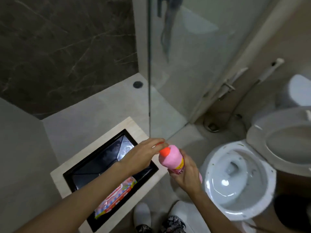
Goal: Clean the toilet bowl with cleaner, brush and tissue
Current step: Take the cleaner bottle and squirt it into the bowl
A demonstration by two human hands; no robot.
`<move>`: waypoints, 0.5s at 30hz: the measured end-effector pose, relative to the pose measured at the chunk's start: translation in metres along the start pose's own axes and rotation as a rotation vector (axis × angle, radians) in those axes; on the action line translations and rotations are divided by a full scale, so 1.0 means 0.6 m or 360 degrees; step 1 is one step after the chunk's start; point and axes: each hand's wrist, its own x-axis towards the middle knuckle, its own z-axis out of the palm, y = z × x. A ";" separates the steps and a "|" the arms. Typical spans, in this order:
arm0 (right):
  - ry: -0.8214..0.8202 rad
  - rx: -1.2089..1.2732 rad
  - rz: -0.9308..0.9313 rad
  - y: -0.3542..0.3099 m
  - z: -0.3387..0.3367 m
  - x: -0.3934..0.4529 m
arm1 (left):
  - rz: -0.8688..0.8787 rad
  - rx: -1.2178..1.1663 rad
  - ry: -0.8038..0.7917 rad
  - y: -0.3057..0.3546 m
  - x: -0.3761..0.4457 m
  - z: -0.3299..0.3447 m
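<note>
The dark marble wall [67, 47] is filling the upper left, and the glass shower screen [168, 64] is standing upright beside it, running down to the pale floor [101, 106]. At the right the toilet bowl [239, 180] is sitting open, its seat [282, 142] tipped up and back, with small dark specks showing around the white rim. Down at the lower left a black sink [111, 167] is sitting in a pale counter [57, 180], and a pink-and-white checked packet [116, 197] is lying inside it, partly under the left forearm; it may be tissue, but the blur is making that hard to confirm.

Between sink and toilet, the pink bottle of cleaner [171, 158] is being held up, tilted with its top toward the upper left. The right hand [185, 174] is wrapping its fingers around the bottle's lower body. The left hand [143, 157] is reaching over, fingertips curling onto the orange cap [165, 151] and gripping it. At the bottom edge, two white slippers [143, 216] are standing on the floor just beside the toilet's base.
</note>
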 end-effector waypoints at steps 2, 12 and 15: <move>0.0095 -0.0014 0.0050 0.026 -0.033 -0.021 | -0.0003 -0.0061 -0.0062 0.023 0.035 0.029; 0.0321 0.0173 0.0495 0.191 -0.180 -0.107 | 0.0154 -0.0328 -0.0294 0.186 0.216 0.163; 0.0357 0.0184 0.0556 0.247 -0.210 -0.129 | 0.0116 -0.0284 -0.0410 0.235 0.268 0.199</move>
